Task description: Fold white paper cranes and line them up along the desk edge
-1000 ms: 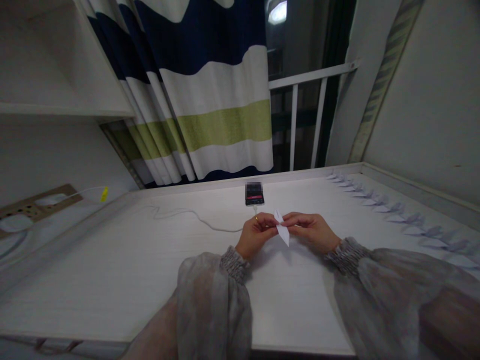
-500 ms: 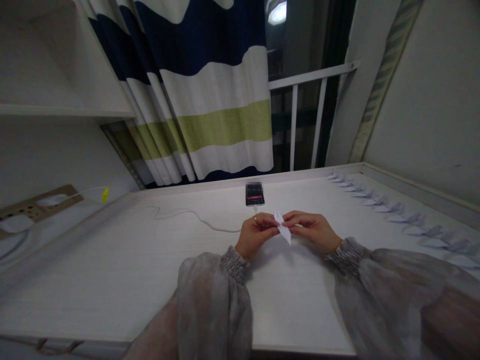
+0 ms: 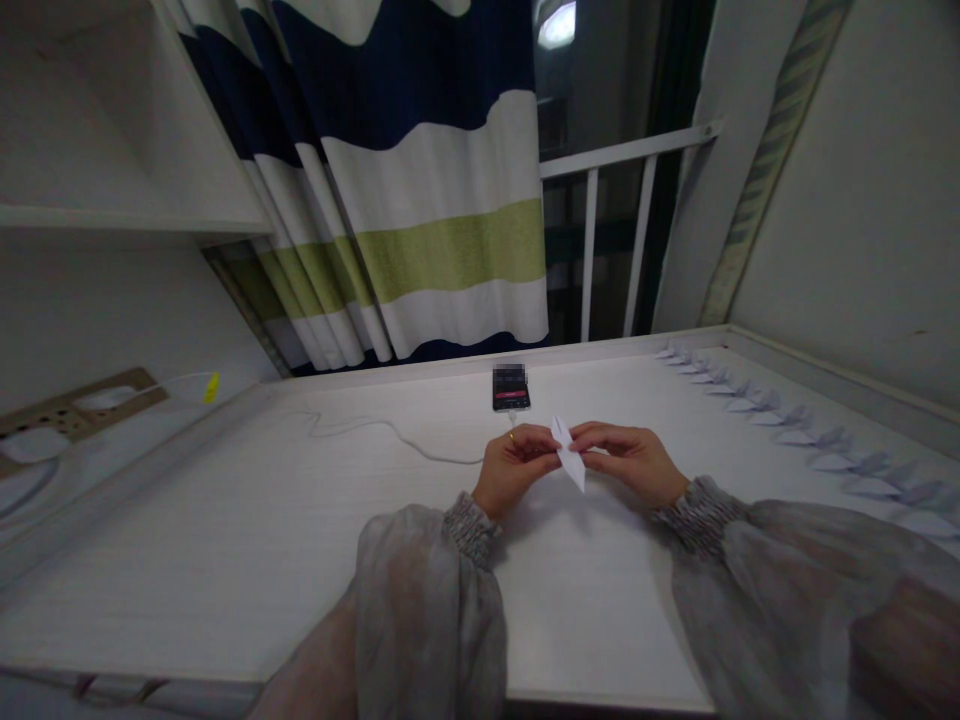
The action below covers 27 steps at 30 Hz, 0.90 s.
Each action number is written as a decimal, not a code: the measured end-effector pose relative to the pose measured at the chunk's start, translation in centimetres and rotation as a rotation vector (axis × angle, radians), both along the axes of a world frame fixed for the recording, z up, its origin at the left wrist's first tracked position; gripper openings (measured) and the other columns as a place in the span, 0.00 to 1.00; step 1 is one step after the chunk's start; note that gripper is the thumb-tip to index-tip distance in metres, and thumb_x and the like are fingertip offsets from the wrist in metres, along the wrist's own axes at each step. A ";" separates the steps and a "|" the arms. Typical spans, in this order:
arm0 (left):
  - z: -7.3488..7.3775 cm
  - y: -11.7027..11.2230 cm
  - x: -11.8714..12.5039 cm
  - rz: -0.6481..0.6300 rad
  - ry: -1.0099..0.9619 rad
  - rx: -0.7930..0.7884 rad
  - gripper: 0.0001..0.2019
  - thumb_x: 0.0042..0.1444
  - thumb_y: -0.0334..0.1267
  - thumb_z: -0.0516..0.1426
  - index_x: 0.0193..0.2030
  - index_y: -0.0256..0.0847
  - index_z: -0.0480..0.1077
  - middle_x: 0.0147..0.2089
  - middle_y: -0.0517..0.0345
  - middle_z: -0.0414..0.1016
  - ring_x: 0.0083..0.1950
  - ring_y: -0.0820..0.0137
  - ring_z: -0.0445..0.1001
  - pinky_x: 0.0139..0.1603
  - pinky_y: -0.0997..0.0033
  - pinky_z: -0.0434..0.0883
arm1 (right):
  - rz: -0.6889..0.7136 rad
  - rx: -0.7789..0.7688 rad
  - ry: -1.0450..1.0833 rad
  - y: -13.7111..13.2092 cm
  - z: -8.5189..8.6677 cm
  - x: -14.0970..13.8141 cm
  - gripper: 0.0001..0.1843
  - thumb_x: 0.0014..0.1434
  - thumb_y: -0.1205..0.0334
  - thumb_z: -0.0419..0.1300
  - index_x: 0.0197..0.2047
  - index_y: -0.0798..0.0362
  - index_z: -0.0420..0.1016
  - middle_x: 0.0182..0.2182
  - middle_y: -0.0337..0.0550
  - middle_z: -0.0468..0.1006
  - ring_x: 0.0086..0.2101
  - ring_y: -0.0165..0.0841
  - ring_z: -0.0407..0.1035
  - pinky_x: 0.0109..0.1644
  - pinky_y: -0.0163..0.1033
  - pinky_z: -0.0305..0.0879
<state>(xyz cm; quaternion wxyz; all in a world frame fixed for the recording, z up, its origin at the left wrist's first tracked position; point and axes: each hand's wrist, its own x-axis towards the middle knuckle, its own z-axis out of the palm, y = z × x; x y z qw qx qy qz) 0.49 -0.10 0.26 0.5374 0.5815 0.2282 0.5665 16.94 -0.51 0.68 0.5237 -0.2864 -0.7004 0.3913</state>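
A small folded white paper piece (image 3: 568,455), narrow and pointed at both ends, is held just above the white table (image 3: 225,540). My left hand (image 3: 514,465) pinches its left side with thumb and fingers; a ring shows on one finger. My right hand (image 3: 626,460) pinches the right side, fingers pressed together. The two hands nearly touch at the paper. Both arms wear loose grey sheer sleeves with gathered cuffs.
A phone (image 3: 511,388) lies beyond my hands, plugged into a white cable (image 3: 375,428) that runs left to a power strip (image 3: 75,410). A row of several folded paper shapes (image 3: 787,415) lines the right edge. Striped curtain (image 3: 420,200) and white railing (image 3: 630,200) stand behind.
The paper and both hands have shifted very slightly; the grip looks the same.
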 end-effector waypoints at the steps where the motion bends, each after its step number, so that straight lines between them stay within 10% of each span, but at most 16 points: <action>1: 0.0 0.0 0.0 0.006 0.004 0.007 0.07 0.33 0.28 0.63 0.23 0.36 0.71 0.30 0.61 0.70 0.32 0.76 0.69 0.38 0.73 0.68 | 0.005 0.002 -0.003 0.0 0.0 0.0 0.04 0.44 0.65 0.62 0.27 0.49 0.77 0.32 0.41 0.76 0.36 0.33 0.69 0.45 0.40 0.62; 27: 0.2 -0.5 0.4 0.144 0.005 -0.034 0.05 0.35 0.30 0.62 0.21 0.35 0.70 0.31 0.58 0.74 0.32 0.75 0.71 0.37 0.73 0.68 | -0.003 -0.149 0.206 -0.6 -0.1 -1.6 0.04 0.43 0.62 0.63 0.23 0.52 0.73 0.31 0.38 0.73 0.34 0.30 0.66 0.42 0.38 0.61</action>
